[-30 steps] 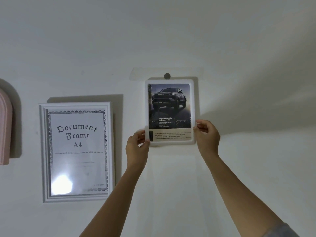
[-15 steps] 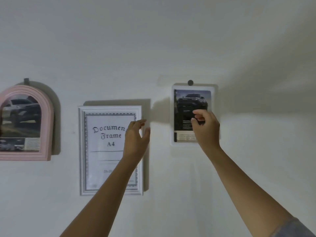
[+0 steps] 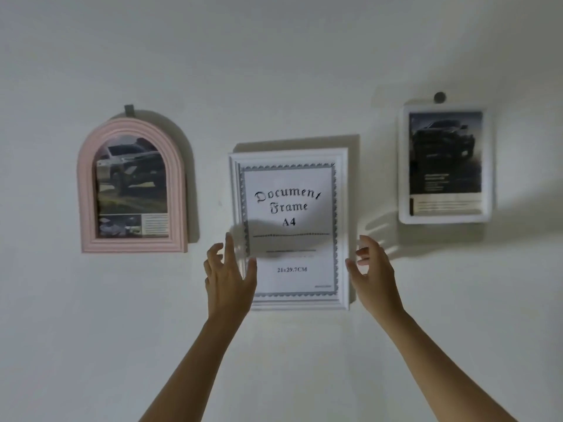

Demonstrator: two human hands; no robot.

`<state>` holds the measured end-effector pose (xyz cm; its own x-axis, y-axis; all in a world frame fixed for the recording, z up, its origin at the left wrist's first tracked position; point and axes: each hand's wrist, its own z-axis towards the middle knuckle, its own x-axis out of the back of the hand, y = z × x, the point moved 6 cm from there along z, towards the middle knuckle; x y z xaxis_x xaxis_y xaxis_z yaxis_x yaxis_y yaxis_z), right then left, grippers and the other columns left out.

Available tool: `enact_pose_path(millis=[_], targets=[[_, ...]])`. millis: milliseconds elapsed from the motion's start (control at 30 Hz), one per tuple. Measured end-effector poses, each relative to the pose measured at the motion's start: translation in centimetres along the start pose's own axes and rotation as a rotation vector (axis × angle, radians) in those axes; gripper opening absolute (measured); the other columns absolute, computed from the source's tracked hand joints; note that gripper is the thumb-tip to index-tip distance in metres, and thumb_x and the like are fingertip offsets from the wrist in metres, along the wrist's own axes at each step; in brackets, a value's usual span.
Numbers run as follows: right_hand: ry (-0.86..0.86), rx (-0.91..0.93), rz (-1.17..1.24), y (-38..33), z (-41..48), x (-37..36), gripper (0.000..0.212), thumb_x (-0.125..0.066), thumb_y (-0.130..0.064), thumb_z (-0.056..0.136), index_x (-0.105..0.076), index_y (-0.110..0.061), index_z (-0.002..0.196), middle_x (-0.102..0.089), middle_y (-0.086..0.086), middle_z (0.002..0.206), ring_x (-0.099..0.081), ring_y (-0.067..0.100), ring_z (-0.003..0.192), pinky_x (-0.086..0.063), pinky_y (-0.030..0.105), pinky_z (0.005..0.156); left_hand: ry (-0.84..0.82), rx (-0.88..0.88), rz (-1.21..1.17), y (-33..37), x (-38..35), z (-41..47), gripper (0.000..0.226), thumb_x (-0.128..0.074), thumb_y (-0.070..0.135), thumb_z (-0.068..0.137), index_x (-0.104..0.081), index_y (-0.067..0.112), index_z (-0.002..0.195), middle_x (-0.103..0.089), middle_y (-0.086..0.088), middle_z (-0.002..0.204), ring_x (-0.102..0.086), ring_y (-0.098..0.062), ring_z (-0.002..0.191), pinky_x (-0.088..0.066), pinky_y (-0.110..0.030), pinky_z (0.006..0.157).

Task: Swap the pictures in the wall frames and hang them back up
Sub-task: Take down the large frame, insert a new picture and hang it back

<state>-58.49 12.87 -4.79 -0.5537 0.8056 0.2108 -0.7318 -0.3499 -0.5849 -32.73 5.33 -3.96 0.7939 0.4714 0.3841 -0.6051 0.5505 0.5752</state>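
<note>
On the wall's centre hung the white document frame [image 3: 342, 208], its sheet [image 3: 292, 248] reading "Document Frame A4" and "21x29.7CM". The left hand [image 3: 228, 275] and right hand [image 3: 373, 269] flanked its lower sides, fingers spread; contact was unclear. The pink arched frame [image 3: 88, 190] and white rounded frame [image 3: 403, 166] each held a vehicle picture.

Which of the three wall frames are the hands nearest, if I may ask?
The middle white frame reading Document Frame A4, between left hand and right hand.
</note>
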Motion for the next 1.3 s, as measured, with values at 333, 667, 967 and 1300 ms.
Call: enact_pose_path(millis=[333, 667, 967, 1300], targets=[[0.026, -0.039, -0.057, 0.6, -0.1, -3.2, 0.041, -0.054, -0.003, 0.084, -0.049, -0.018, 0.122, -0.056, 0.005, 0.102, -0.058, 0.022, 0.079, -0.05, 0.042, 0.076, -0.06, -0.088, -0.219, -2.1, -1.2, 2.0, 0.066, -0.046, 0.015, 0.094, -0.012, 0.032, 0.148, -0.032, 0.001, 0.107, -0.047, -0.026, 0.099, -0.044, -0.039, 0.09], [0.096, -0.004, -0.059, -2.4, -0.6, 0.3, 0.04, -0.055, -0.008, 0.088, -0.05, -0.021, 0.125, -0.058, 0.003, 0.11, -0.061, 0.02, 0.083, -0.051, 0.041, 0.075, -0.06, -0.068, -0.309, -0.3, 0.8, 1.7, 0.065, -0.046, 0.013, 0.093, -0.016, 0.033, 0.147, -0.037, -0.001, 0.109, -0.053, -0.025, 0.096, -0.048, -0.045, 0.092], [-0.024, -0.074, 0.326, -5.2, -9.1, 5.2, 0.03, -0.047, -0.022, 0.096, -0.045, -0.036, 0.123, -0.053, 0.022, 0.087, -0.048, 0.02, 0.075, -0.038, 0.014, 0.068, -0.056, 0.033, -0.324, 1.6, 6.0, -7.3, 0.062, -0.047, 0.01, 0.093, -0.021, 0.029, 0.146, -0.04, -0.002, 0.106, -0.051, -0.015, 0.082, -0.049, -0.035, 0.084], [-0.042, -0.178, 0.274, -5.7, -26.9, 10.0, 0.04, -0.05, -0.024, 0.09, -0.052, -0.016, 0.129, -0.061, 0.003, 0.124, -0.058, 0.014, 0.102, -0.044, 0.015, 0.086, -0.224, 0.06, -0.203, 2.6, 8.0, -24.4, 0.066, -0.049, 0.024, 0.095, -0.011, 0.018, 0.148, -0.024, -0.011, 0.152, -0.024, -0.024, 0.14, -0.021, -0.03, 0.112]])
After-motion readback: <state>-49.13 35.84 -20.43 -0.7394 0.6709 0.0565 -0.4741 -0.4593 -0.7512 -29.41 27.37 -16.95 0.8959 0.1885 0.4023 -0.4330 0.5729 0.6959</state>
